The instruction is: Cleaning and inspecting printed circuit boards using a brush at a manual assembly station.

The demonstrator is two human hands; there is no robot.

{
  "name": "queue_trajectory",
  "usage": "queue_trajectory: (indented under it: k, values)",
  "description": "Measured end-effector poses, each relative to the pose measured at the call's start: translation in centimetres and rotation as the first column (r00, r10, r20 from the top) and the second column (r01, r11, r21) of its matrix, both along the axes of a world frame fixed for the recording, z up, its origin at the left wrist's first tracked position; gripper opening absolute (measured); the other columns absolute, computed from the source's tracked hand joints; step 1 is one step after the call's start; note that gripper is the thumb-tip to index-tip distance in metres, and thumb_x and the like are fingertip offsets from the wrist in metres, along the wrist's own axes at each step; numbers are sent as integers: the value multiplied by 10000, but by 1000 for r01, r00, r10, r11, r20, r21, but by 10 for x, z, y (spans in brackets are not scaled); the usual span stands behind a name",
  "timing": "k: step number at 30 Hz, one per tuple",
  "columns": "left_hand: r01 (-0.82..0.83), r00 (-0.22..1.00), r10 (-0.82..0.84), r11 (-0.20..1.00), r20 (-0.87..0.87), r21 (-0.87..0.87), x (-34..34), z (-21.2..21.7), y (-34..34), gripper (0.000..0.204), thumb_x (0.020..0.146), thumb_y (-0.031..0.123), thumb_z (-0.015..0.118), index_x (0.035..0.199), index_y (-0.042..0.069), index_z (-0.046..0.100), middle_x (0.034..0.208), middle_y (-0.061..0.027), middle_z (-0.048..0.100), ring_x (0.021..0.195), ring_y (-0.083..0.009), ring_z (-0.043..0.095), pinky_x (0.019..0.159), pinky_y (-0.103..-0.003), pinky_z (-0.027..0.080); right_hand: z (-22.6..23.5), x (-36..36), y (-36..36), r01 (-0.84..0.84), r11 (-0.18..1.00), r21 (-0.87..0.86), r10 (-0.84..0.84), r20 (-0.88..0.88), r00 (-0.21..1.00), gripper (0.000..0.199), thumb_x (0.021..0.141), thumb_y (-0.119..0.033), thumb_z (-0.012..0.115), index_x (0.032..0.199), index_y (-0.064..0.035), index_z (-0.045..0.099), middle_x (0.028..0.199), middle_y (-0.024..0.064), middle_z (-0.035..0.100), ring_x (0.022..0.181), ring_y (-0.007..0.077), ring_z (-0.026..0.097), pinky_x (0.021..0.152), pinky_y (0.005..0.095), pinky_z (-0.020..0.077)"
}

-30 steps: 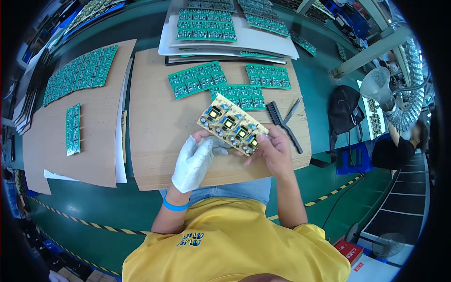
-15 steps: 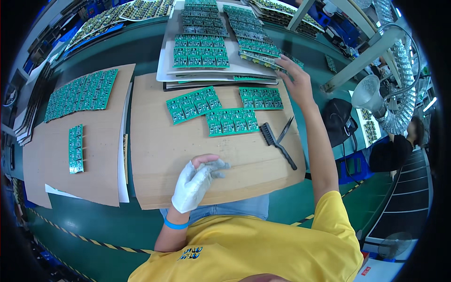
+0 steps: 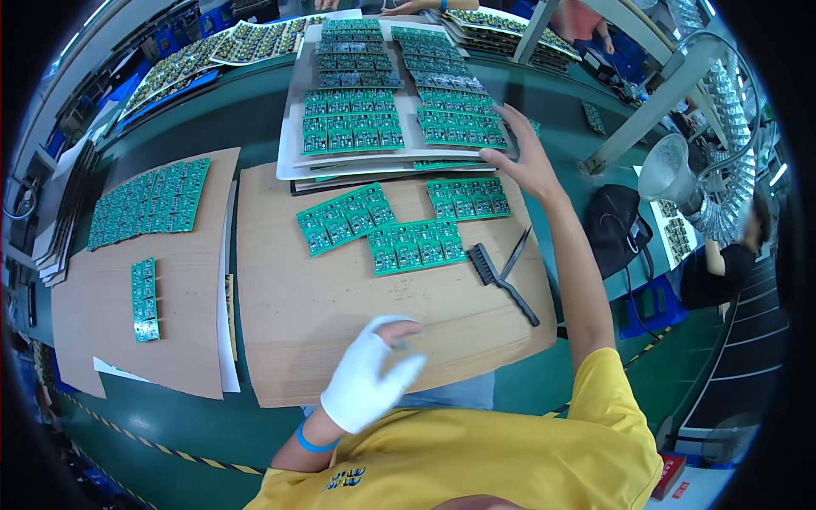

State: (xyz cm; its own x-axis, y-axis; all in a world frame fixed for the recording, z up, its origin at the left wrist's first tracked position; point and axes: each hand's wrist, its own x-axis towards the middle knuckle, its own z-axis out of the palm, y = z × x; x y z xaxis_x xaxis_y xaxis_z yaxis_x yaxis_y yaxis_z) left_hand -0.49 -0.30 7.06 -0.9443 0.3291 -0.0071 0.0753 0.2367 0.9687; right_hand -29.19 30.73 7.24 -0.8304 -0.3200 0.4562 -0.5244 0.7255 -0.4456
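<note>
My right hand (image 3: 529,160) is at the right end of a green circuit board panel (image 3: 461,127), thumb and fingers spread around its corner. That panel lies flat, nearest in the right column on a white sheet (image 3: 289,144). Whether my fingertips touch it, I cannot tell. My left hand (image 3: 367,374), in a white glove with some bare fingertips, hovers empty over the near edge of the cardboard (image 3: 297,340), fingers apart. Beyond it lie three loose panels: a tilted one (image 3: 347,219), a middle one (image 3: 416,246) and a right one (image 3: 467,198). A black brush (image 3: 510,289) lies beside black tweezers (image 3: 517,253).
On the left, another cardboard sheet (image 3: 93,314) carries a block of panels (image 3: 151,204) and a single narrow panel (image 3: 144,299). A metal post (image 3: 654,106) and a clear duct funnel (image 3: 667,168) stand to the right, near a black bag (image 3: 614,225). A co-worker's hand (image 3: 404,8) shows at the far edge.
The panel at my right hand was tilted with its component side showing; now it lies flat in the column. My left hand has come nearer to my body. The whole view has shifted slightly.
</note>
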Motion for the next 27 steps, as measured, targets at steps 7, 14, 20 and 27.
queue_trajectory:
  k: [7,14,20,27]
  values:
    - [-90,877,-90,935,-473,-344,-97,51,62,477,885,265,761,1206,-58,619,1475,-352,419,1266,-478,547,1068,-461,465,6,-17,-4,-19,1000,12,17,168,986,1001,835,-559,755,1576,-26,345,1621,259,325,1518,372,308,1234,438,260]
    - [-344,889,90,778,-448,-526,-180,25,81,388,887,239,754,1114,-57,644,1525,-330,371,1025,-490,670,941,-494,550,-1,-17,-2,-48,998,-31,53,204,978,1026,848,-584,733,1583,1,319,1637,265,293,1540,361,261,1241,428,241]
    - [-386,846,101,794,-524,-470,-201,3,76,361,875,210,764,1088,-55,641,1505,-318,408,1037,-464,672,923,-490,552,5,-17,-5,14,995,94,-33,198,980,1028,868,-594,709,1575,36,310,1643,277,267,1544,372,245,1252,424,212]
    - [-455,769,135,801,-625,-388,-204,-12,74,333,868,159,757,1082,-54,615,1485,-296,454,1023,-458,669,895,-483,557,4,-46,-2,-40,997,65,25,217,976,1118,830,-678,704,1560,72,311,1625,326,258,1537,425,227,1246,464,222]
